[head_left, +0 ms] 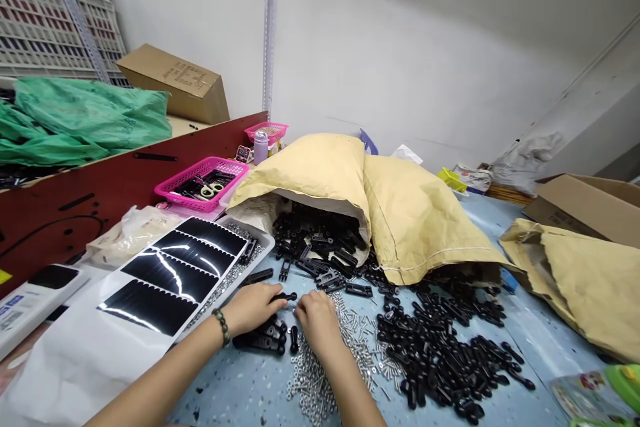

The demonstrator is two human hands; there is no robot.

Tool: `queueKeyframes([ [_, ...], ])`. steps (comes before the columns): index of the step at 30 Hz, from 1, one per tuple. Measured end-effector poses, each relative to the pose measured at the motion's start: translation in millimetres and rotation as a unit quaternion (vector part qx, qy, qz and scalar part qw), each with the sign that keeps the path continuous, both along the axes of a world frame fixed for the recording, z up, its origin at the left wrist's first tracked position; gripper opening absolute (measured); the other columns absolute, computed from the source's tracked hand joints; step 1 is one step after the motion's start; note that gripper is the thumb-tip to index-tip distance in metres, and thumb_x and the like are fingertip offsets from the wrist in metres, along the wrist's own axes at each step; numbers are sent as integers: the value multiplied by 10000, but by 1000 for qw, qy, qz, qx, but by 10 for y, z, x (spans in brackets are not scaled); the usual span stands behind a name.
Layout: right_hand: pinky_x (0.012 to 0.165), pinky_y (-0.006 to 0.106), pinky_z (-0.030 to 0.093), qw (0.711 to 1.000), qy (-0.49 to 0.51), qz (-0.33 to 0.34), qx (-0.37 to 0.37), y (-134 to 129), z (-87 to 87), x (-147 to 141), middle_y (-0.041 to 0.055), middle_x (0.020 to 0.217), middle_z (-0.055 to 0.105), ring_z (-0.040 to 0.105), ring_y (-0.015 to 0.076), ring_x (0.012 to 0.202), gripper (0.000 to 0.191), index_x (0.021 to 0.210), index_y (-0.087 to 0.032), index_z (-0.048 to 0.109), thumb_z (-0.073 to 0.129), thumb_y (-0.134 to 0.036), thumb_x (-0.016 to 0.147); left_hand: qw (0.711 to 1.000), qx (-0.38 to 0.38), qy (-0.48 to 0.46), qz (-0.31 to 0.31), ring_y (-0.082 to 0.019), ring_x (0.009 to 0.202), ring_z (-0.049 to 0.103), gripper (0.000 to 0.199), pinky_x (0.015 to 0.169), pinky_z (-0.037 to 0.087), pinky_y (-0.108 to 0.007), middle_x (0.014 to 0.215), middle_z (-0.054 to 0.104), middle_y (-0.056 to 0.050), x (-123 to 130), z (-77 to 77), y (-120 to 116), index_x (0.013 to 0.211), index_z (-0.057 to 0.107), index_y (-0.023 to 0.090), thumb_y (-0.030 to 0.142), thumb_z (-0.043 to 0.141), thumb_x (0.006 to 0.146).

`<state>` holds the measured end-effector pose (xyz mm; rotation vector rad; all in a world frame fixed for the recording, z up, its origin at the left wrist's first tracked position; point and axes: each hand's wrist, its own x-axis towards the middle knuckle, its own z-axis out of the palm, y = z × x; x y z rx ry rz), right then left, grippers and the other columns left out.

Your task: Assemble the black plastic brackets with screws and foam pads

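Observation:
My left hand (254, 307), with a beaded bracelet on the wrist, is closed on a black plastic part (289, 296) whose rounded end sticks out past the fingers. Close beside it, my right hand (317, 319) has its fingertips pinched together; whatever is in them is too small to make out. Under the left hand lie several assembled black parts (263, 343). Silver screws (363, 333) are spread right of my right hand, and small silver nuts (311, 383) lie below it. A large heap of black plastic parts (445, 347) covers the blue table farther right.
Two yellow paper sacks (320, 160) spill black parts at the back. To the left are a white tray (265, 250), a sheet of black stickers (175, 273) and a pink basket (200, 203) with scissors. A green-lidded container (600, 390) stands at the front right.

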<state>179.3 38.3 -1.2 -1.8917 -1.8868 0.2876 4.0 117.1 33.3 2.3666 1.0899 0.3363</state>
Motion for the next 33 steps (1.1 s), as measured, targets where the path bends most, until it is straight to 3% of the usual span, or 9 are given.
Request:
queueKeyframes([
  [4,803,371,438,1000,-2,-13,14,58,-27,-15,60,845,640,572,257,894,102,756,-210,639,595,-150,825,1000,-3,-4,14,-237,755,624,276,648,383,-290,775,664,-26,-22,30,-11,836,598,218,417,429,925],
  [6,813,360,454,999,9,-27,26,20,-27,50,68,919,639,579,238,905,137,890,-201,642,533,-130,848,1000,5,-10,11,-234,739,611,295,644,378,-291,757,647,-27,7,69,-8,816,589,213,422,416,933],
  [9,841,324,480,990,112,-24,76,-50,-32,162,92,1122,608,599,190,929,338,1199,-185,542,468,-144,871,999,20,-22,-15,-235,753,594,265,657,379,-294,781,632,-28,109,91,4,811,603,220,429,473,911],
  [11,856,322,486,977,188,-5,101,-68,-42,187,93,1166,603,614,184,927,400,1266,-192,502,485,-190,866,999,26,-33,-30,-235,771,585,241,677,393,-297,794,619,-29,177,83,24,810,610,223,424,506,894],
  [17,843,399,456,990,119,-69,31,0,-69,-54,42,860,661,605,257,872,410,1164,-195,546,597,-148,760,996,38,-80,-22,-247,961,542,239,861,424,-366,985,594,-76,184,62,121,991,585,192,297,375,945],
  [21,836,406,436,998,24,-60,10,-20,-52,-111,78,902,664,598,281,908,408,1108,-190,581,515,-35,737,995,24,-77,-53,-212,923,547,205,850,444,-330,973,573,-52,145,6,124,965,602,204,246,406,924],
  [24,884,405,425,995,25,-80,54,-86,-68,-10,111,1088,638,572,293,1033,416,1169,-184,557,536,-76,768,994,14,-56,-94,-217,941,542,154,863,425,-326,956,596,-35,157,-92,110,893,639,217,199,488,870],
  [28,857,357,433,996,30,-15,86,-142,-156,60,54,1015,658,589,243,974,309,1091,-231,616,538,-93,826,991,6,-30,-129,-231,970,526,175,894,397,-346,971,605,-41,171,-218,73,883,658,220,144,509,833],
  [33,838,363,415,996,0,6,85,-151,-235,9,41,882,653,572,231,876,248,997,-245,671,548,-90,847,989,-6,-28,-146,-208,980,524,228,886,411,-308,1026,586,-45,142,-255,71,940,657,228,236,430,931],
])
